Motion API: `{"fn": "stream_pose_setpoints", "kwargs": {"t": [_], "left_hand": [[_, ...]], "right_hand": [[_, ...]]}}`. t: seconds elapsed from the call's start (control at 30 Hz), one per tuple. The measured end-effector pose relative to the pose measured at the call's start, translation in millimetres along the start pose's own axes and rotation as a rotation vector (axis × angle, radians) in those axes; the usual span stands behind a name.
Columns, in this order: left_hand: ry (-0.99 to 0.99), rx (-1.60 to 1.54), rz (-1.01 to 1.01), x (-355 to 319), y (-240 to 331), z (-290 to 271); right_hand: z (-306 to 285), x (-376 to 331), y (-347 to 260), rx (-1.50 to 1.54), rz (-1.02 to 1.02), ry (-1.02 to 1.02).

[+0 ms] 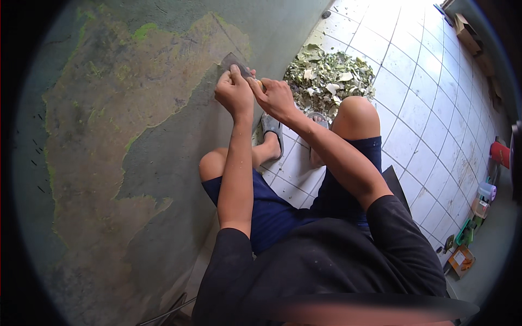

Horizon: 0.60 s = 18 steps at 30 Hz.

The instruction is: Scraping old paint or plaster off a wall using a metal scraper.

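Both my hands are at a flat dark-grey scraper [232, 60], held up against the green wall [163, 157]. My left hand [235, 95] is closed on it, with the thumb pressed on the blade. Beside it my right hand [275, 99] is wrapped round the rear end of the scraper, which the fingers mostly hide. The blade lies at the right end of a large brownish patch [130, 87] where the paint is off. Ragged edges of bright yellow-green paint run along that patch.
A heap of peeled paint flakes [330, 79] lies on the white tiled floor [424, 103], just beyond my sandalled feet. Along the far right wall stand a red object [499, 155], small plastic containers [483, 198] and an orange-and-white box [462, 261]. Cardboard [467, 35] lies at the upper right.
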<state>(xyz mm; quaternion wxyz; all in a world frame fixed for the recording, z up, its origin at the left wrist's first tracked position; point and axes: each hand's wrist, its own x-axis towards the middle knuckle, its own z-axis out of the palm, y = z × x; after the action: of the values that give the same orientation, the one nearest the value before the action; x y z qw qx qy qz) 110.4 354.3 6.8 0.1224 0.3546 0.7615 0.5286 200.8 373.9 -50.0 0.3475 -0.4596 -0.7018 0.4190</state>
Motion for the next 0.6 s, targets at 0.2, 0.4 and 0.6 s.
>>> {"fn": "stream_pose_setpoints", "kwargs": {"t": [0.2, 0.4, 0.6], "left_hand": [[-0.010, -0.204, -0.056, 3, -23, 3], [-0.027, -0.180, -0.088, 5, -22, 11], [0.022, -0.297, -0.179, 4, -17, 20]], "right_hand": [[0, -6, 0, -0.048, -0.015, -0.004], [-5, 1, 6, -0.086, -0.028, 0.034], [0, 6, 21, -0.118, -0.085, 0.050]]}}
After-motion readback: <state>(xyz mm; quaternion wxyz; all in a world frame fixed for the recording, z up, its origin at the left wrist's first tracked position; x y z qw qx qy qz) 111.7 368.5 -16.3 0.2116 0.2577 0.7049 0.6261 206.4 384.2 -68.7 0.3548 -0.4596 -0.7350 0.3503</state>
